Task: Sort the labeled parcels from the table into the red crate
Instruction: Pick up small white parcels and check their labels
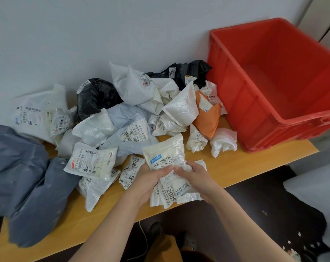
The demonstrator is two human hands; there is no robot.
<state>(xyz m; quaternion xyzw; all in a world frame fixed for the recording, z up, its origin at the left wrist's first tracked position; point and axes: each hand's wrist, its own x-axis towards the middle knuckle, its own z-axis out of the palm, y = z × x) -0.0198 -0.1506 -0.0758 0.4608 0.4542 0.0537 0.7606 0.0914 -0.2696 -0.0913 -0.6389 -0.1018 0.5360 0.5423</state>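
Both hands on white parcels at the table's front edge.
Left hand (148, 179) and right hand (193, 176) grip white labeled parcels (166, 157); red crate (241, 103) sits right, beside the parcel heap (122, 114).

We see a smooth, glossy red plastic crate (273, 87), a matt wood table (245, 163), crinkled shiny plastic parcels (164, 154) with paper labels (162, 161), and matt grey bags (28, 186).

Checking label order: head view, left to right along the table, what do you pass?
Grey parcels → black parcel → white parcel gripped by left hand and right hand → orange parcel → red crate.
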